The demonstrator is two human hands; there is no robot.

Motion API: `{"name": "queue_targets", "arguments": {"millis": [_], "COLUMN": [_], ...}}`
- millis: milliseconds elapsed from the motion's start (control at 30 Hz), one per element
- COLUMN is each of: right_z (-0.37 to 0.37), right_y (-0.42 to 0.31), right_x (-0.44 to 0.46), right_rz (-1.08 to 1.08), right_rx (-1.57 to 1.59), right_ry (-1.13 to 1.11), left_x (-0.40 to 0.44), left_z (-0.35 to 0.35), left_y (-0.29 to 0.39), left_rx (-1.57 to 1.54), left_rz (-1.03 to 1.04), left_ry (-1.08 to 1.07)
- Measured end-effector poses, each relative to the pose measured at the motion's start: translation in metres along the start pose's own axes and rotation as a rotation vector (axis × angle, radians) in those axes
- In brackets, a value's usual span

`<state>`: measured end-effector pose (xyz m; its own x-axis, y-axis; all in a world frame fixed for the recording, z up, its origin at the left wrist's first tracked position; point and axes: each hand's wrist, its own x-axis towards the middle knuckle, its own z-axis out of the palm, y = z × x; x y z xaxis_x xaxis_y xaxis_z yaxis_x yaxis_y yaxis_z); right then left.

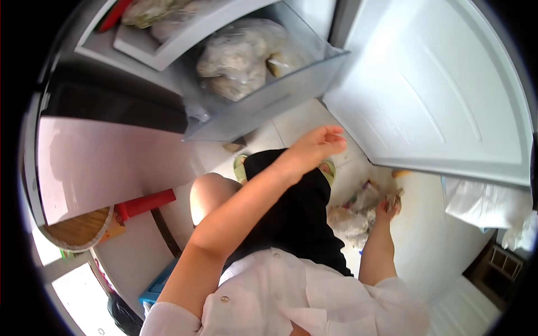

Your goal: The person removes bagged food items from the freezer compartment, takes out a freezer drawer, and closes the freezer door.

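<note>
My left hand (318, 147) hovers over my lap with nothing in it. Its fingers are loosely bent, and a gap shows between thumb and fingers. Down at the right, my right hand (388, 209) is closed on a small crumpled plastic bag (395, 197); what the bag contains is too small to tell. Beside that hand a heap of plastic bags (348, 220) lies on the floor. Ahead, a clear freezer drawer (263, 109) is pulled out. It holds a large knotted plastic bag (238, 59) with pale contents, partly hidden by the drawer front.
The fridge door (431, 84) stands wide on the right. Above the drawer is a white compartment edge (185, 42) with bagged food behind it. At left are a pink panel (106, 162), a red box (147, 205) and a round woven tray (78, 228). White bags (487, 204) hang at far right.
</note>
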<state>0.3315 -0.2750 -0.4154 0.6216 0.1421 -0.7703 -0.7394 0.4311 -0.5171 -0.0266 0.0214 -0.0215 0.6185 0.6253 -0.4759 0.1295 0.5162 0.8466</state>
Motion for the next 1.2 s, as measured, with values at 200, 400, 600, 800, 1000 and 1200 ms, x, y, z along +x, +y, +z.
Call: {"name": "queue_targets", "arguments": {"millis": [200,400,600,800,1000,1200], "right_z": [0.022,0.206,0.379,0.462,0.476,0.503], "right_y": [0.044,0.073,0.049,0.157,0.24,0.268], "right_x": [-0.017,-0.293,-0.512,-0.524,-0.519,-0.518], "right_rz": [0.173,-0.87,-1.438,-1.709,-2.305,-2.213], "right_rx": [-0.825,-1.084,-1.123,-1.743,-1.905,-1.849], "right_ry": [0.154,-0.741,-1.68,-2.085,-1.872,-2.197], "left_x": [-0.002,-0.005,-0.007,-0.008,-0.008,-0.015], "left_z": [-0.003,-0.006,-0.011,-0.02,-0.026,-0.03], "left_y": [0.01,0.016,0.025,0.025,0.026,0.032], "left_rx": [-0.056,-0.203,-0.428,-0.447,-0.469,-0.506], "left_rz": [0.04,0.227,0.219,0.236,0.281,0.284], "left_ry": [-0.016,0.046,0.043,0.051,0.041,0.028]}}
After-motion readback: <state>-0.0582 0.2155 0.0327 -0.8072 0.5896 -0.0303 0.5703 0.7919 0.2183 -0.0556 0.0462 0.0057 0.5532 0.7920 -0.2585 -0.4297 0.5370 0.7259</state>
